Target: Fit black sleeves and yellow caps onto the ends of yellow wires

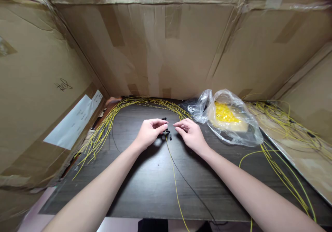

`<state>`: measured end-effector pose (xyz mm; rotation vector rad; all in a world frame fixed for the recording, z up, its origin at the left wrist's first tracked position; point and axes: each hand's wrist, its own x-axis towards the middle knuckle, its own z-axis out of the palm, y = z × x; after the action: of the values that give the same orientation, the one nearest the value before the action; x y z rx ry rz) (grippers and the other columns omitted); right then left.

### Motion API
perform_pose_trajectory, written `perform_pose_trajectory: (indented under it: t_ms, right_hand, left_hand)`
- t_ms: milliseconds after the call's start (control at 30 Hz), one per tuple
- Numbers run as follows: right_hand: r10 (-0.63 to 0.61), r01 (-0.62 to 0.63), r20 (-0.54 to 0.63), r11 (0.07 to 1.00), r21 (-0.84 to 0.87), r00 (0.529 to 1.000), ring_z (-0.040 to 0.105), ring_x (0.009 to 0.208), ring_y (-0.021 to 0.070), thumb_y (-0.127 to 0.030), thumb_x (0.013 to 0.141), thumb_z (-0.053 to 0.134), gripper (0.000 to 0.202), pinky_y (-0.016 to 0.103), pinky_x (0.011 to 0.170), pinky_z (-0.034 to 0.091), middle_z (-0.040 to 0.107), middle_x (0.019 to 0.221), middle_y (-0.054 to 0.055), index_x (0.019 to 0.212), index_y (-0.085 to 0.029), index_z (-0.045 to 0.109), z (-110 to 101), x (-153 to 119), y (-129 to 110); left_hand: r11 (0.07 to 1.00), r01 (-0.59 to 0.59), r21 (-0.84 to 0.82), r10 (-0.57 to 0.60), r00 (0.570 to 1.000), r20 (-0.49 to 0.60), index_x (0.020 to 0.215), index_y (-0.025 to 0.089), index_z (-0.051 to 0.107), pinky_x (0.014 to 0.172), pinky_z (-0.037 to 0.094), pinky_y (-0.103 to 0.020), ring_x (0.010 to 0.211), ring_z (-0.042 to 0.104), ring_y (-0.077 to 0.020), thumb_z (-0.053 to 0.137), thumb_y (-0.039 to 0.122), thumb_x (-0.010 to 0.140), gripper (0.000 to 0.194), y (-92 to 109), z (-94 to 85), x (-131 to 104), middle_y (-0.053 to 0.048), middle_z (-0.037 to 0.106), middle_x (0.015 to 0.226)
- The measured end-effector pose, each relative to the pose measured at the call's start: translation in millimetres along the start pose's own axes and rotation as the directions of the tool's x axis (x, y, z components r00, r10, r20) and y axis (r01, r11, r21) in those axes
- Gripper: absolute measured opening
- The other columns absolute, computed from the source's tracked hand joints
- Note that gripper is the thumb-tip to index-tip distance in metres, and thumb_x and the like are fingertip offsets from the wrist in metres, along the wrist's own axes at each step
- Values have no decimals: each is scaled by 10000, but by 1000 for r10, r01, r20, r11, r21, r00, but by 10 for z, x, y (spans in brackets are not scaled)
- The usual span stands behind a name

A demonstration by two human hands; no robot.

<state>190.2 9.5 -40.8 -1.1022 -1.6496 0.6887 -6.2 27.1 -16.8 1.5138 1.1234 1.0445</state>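
Note:
My left hand [150, 132] is closed in a pinch just left of the table's middle. A thin yellow wire [174, 171] runs from the table's front edge up to its fingertips, with a dark wire [190, 187] alongside. The pinched end is too small to see clearly. Several small black cylindrical parts [170, 137] lie under and beside these fingers. Facing it, my right hand [192, 135] is held a short gap away, its thumb and forefinger apart and nothing visible between them.
A bundle of yellow wires [111, 116] curves along the table's back and left. A clear plastic bag [249, 130] holds small yellow pieces [225, 112] at the back right. More yellow wires [282, 118] lie tangled on a cardboard sheet. Cardboard walls [155, 52] enclose the dark table [145, 190].

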Motion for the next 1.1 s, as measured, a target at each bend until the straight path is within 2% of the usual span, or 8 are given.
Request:
perform_pose_trajectory:
  t_ms: [133,300,400,533,700,1100]
  right_hand:
    - [-13,12,22,999,39,1000,619,729,163,-301,850,664,129,300,682,514,669,850,52,890,-190,719,3,-5,-3]
    - [57,-70,70,977,199,996,633,686,166,-393,865,649,207,294,646,523,671,767,34,899,-191,671,26,-18,-13]
    - [81,-100,81,962,256,993,648,687,172,-425,821,700,256,301,645,536,673,771,34,914,-192,645,33,-22,-21]
    - [81,-89,45,971,220,996,654,712,183,-458,765,752,307,316,671,541,684,785,47,859,-191,633,29,-25,-15]
    - [80,-83,19,982,171,997,630,667,175,-461,737,777,322,304,628,515,679,748,42,769,-188,608,21,-32,1]
    - [41,-57,91,981,183,995,667,697,186,-472,756,763,321,326,679,544,703,769,48,769,-187,614,27,-42,7]
  left_hand:
    - [1000,-10,-4,10,1000,18,952,115,752,619,468,-269,630,581,-135,782,365,724,340,-3,-3,-2,-70,722,783]
    - [1000,-17,-1,17,999,37,945,120,751,623,477,-274,637,587,-139,778,365,729,327,12,6,-9,-71,723,795]
    - [1000,-23,-7,24,999,42,930,124,753,625,483,-274,639,594,-139,780,364,724,317,28,19,-20,-69,726,794]
    - [1000,-22,-7,23,998,66,921,116,753,621,487,-278,650,612,-150,778,369,724,321,51,38,-40,-76,729,789]
    - [1000,-11,-2,11,993,119,930,117,757,647,497,-281,689,636,-160,774,356,733,310,82,54,-62,-87,743,823]
    - [998,-24,60,13,982,186,926,142,774,728,530,-306,775,690,-203,749,338,751,265,116,50,-75,-88,768,894]
